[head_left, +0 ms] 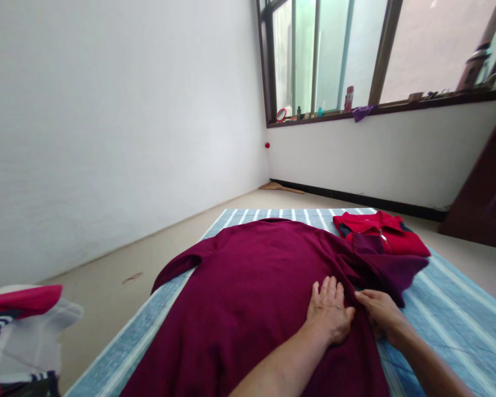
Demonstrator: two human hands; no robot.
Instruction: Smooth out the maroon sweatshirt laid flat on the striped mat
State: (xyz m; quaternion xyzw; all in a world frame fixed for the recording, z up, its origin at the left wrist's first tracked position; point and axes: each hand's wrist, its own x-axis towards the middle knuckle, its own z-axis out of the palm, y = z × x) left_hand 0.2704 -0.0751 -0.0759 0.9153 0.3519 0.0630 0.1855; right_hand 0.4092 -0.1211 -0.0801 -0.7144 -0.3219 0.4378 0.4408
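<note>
A large maroon shirt lies spread flat on a blue striped mat, one sleeve reaching left off the mat. My left hand rests flat on the shirt near its right side, fingers stretched out. Just to its right, my right hand touches the shirt's right edge, where the other sleeve is folded; its fingers curl against the cloth. Whether they pinch it I cannot tell.
A folded red garment lies on the mat's far right. A pile of red, white and navy clothes sits at the lower left. Bare floor runs along the white wall at left. A dark cabinet stands at right under the windowsill.
</note>
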